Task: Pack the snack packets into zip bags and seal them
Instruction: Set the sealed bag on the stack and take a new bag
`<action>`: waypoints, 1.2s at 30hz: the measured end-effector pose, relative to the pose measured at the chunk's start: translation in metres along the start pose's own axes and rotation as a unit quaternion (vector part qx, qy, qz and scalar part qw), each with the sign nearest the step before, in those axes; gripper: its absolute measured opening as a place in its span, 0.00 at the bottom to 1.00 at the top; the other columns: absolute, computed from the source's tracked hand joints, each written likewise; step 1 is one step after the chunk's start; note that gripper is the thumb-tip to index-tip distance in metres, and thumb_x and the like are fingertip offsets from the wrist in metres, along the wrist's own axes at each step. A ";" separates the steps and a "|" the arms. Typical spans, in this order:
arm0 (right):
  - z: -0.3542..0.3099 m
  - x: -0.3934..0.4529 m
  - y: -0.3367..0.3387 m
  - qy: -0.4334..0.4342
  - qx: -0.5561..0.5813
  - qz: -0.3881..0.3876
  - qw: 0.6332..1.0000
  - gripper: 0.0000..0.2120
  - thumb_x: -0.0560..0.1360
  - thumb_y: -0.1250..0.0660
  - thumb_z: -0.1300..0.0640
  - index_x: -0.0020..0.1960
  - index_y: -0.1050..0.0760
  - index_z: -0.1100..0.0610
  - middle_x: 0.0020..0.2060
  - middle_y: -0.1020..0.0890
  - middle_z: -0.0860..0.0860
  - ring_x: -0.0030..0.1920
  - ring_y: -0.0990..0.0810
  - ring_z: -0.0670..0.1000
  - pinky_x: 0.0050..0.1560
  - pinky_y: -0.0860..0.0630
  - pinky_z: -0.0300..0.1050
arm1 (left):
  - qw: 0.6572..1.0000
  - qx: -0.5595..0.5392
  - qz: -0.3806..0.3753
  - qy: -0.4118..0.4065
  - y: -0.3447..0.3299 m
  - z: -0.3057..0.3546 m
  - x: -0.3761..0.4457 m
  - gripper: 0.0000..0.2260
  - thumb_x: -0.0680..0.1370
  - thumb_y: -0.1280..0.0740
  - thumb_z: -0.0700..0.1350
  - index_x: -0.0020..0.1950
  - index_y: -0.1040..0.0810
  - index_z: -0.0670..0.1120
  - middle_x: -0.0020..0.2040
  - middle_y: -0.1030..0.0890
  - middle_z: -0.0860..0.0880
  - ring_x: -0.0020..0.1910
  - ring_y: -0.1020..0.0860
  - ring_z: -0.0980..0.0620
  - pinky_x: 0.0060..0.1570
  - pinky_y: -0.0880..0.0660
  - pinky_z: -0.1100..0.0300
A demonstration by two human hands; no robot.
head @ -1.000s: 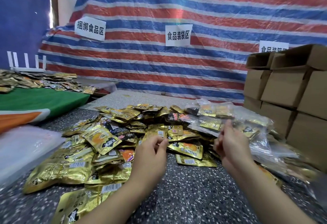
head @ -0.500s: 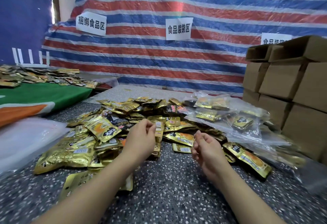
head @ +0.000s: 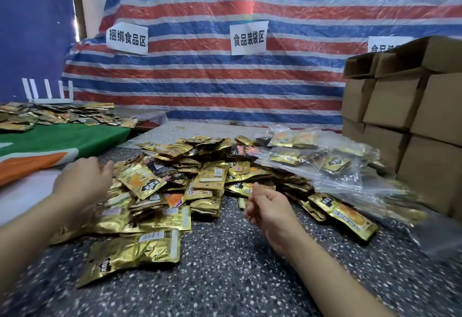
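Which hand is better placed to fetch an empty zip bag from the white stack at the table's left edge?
Left. The left hand hovers beside the white stack; the right hand is mid-table.

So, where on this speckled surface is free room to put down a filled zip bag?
The speckled surface is bare in the near part, between the two forearms and below the pile of gold packets. A smaller bare strip lies behind the pile, toward the striped tarp. The middle is crowded; filled zip bags and cardboard boxes take the right side.
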State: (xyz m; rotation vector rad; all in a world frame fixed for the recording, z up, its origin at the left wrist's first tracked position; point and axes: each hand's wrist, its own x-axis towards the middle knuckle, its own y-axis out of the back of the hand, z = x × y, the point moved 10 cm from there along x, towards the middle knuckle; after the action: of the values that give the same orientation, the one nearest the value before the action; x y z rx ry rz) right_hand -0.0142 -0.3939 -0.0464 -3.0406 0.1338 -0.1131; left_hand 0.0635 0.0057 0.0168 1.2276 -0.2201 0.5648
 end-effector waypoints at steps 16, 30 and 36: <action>0.016 0.001 -0.006 -0.055 -0.017 -0.009 0.998 0.11 0.83 0.39 0.54 0.51 0.25 0.63 0.30 0.20 0.52 0.28 0.22 0.48 0.27 0.27 0.38 | 0.988 0.102 -0.072 0.089 -0.027 -0.071 -0.004 0.22 0.78 0.36 0.61 0.38 0.25 0.43 0.35 0.24 0.48 0.39 0.24 0.47 0.35 0.30 0.60; 0.019 0.000 -0.009 -0.063 -0.040 -0.021 0.997 0.09 0.83 0.41 0.58 0.48 0.24 0.60 0.29 0.22 0.51 0.28 0.24 0.49 0.30 0.31 0.42 | 0.980 0.121 -0.058 0.149 -0.019 -0.086 -0.005 0.09 0.78 0.34 0.47 0.49 0.21 0.41 0.50 0.20 0.41 0.50 0.24 0.41 0.49 0.27 0.56; 0.019 -0.001 -0.009 -0.071 -0.050 -0.022 0.996 0.09 0.83 0.40 0.59 0.49 0.24 0.62 0.30 0.21 0.52 0.29 0.23 0.49 0.29 0.29 0.40 | 0.978 0.067 -0.080 0.180 -0.025 -0.090 -0.010 0.05 0.78 0.35 0.43 0.47 0.22 0.41 0.47 0.21 0.43 0.49 0.23 0.43 0.49 0.28 0.56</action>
State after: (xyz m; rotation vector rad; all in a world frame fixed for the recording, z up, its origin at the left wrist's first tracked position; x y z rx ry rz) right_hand -0.0128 -0.3830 -0.0645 -3.1382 0.0630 0.1086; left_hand 0.0555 0.0811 -0.0384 1.2363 0.2239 0.6568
